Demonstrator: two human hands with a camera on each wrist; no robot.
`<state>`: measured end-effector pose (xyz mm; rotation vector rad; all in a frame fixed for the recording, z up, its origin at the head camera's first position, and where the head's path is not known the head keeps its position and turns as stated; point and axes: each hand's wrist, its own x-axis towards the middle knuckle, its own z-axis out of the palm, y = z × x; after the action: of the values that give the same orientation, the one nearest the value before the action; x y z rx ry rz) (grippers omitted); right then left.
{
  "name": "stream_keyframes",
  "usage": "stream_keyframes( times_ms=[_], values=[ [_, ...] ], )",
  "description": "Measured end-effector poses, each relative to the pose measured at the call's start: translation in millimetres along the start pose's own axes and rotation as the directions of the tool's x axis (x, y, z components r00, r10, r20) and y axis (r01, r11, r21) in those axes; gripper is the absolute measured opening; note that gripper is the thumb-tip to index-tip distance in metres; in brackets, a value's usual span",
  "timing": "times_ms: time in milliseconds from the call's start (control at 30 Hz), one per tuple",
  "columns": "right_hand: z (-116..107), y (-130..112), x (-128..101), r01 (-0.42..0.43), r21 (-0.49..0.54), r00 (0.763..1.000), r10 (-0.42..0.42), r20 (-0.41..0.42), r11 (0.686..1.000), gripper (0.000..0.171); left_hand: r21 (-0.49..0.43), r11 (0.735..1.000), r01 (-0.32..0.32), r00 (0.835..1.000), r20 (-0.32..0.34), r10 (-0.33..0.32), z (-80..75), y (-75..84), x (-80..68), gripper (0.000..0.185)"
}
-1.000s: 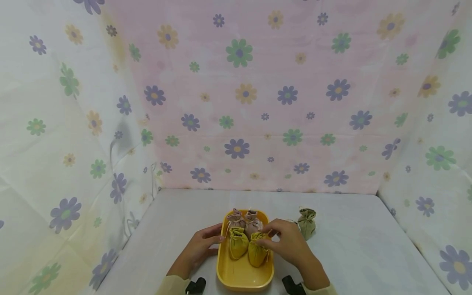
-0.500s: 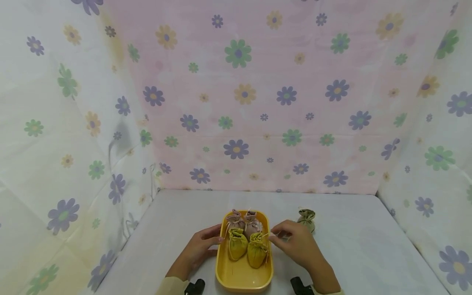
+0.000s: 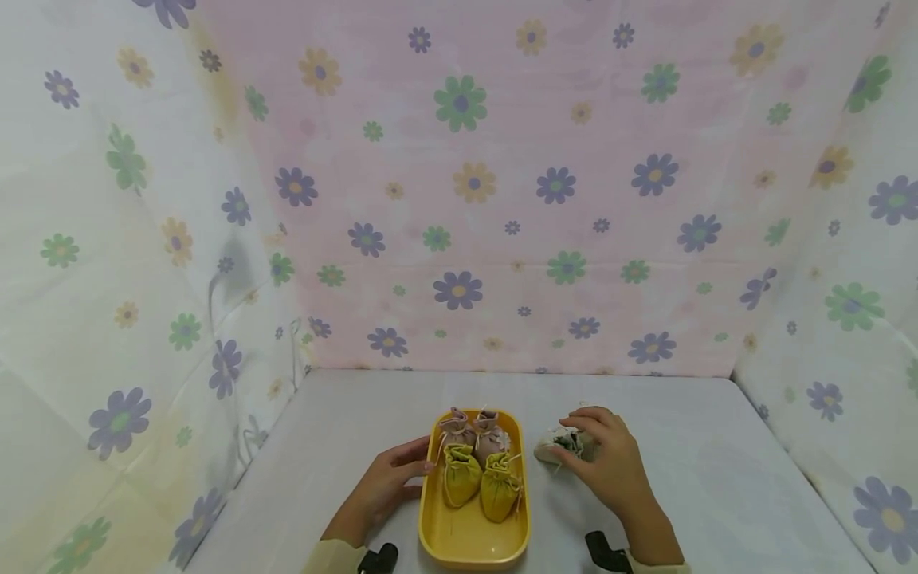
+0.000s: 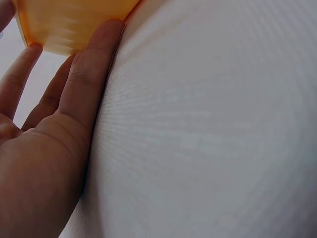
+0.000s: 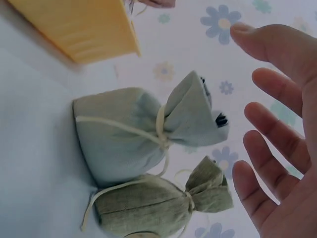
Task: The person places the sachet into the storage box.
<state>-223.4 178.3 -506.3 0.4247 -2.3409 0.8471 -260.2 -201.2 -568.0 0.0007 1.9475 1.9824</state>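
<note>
My left hand rests along the left side of a yellow tray, straight fingers against its outer wall and the thumb tip at the rim. Inside the tray stand two mustard-yellow drawstring pouches and, behind them, two dusty-pink drawstring pouches. Right of the tray, my right hand hovers with spread fingers over a pale drawstring pouch with a gathered neck. Beside that pouch is an olive-green drawstring pouch, hidden behind the hand in the head view. The right fingers appear apart from both pouches.
A white-covered table lies beneath everything. Flower-printed cloth hangs behind it and on both sides. Dark devices sit at both wrists.
My right hand has left the front right yellow pouch in the tray and moved right, over the pouches on the table. The left hand stays at the tray.
</note>
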Motion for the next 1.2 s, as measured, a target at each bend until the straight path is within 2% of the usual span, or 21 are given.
stream_keyframes(
  times_ms=[133,300,533,700,867,1200],
  values=[
    [2.8,6.2,-2.9,-0.066,0.029,0.997,0.064,0.053,0.997,0.054,-0.005,1.000,0.006,1.000,-0.010,-0.006,0.1,-0.6,0.7,0.075],
    [10.6,13.8,-8.6,-0.154,0.064,0.980,0.145,0.134,0.986,0.064,-0.010,1.000,0.014,1.000,-0.020,-0.014,-0.3,-1.7,1.8,0.076],
    [20.6,19.2,-11.1,-0.232,0.031,0.962,0.225,0.155,0.972,0.075,-0.012,1.000,0.013,1.000,-0.018,-0.013,-0.9,-1.9,2.4,0.075],
    [24.7,20.1,-11.8,-0.263,0.004,0.954,0.259,0.151,0.965,0.072,-0.019,1.000,0.015,1.000,-0.015,-0.015,-0.8,-1.1,2.0,0.075],
    [27.8,21.1,-13.2,-0.263,-0.012,0.957,0.262,0.124,0.965,0.062,-0.013,1.000,0.016,1.000,-0.013,-0.016,-0.4,-0.2,1.3,0.075],
    [29.6,19.6,-12.6,-0.278,0.033,0.960,0.278,-0.007,0.960,0.041,-0.007,1.000,0.019,1.000,-0.019,-0.019,-0.8,-0.3,1.5,0.077]
  ],
)
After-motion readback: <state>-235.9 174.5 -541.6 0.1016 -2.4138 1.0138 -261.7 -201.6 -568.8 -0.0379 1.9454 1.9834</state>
